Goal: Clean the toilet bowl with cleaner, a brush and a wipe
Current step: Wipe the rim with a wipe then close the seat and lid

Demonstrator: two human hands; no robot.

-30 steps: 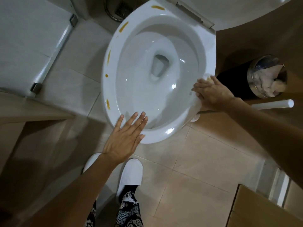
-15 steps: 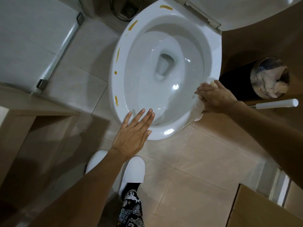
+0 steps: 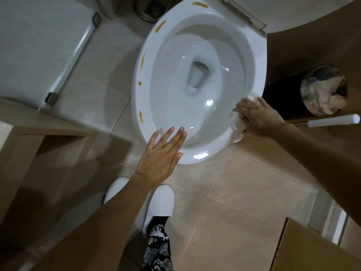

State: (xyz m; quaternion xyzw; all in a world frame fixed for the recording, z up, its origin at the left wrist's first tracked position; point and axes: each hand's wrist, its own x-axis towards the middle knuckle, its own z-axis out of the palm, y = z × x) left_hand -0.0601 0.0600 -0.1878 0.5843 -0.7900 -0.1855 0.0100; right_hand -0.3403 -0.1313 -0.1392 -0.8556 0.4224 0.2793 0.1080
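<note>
Toilet bowl [image 3: 257,61], centre to upper right of frame, getting its rim wiped.
Head view: right hand [image 3: 259,116] presses a white wipe [image 3: 237,127] on the bowl's right rim, fingers curled over it, middle right of frame. Left hand [image 3: 162,153] lies flat on the near front rim, fingers straight and slightly spread, holding nothing. Yellow-brown cleaner streaks [image 3: 143,60] dot the rim's left side. White brush handle [image 3: 332,120] far right, below a metal bin [image 3: 324,89] stuffed with paper. White slippers [image 3: 159,204] on beige floor tiles [image 3: 244,192], lower centre.
</note>
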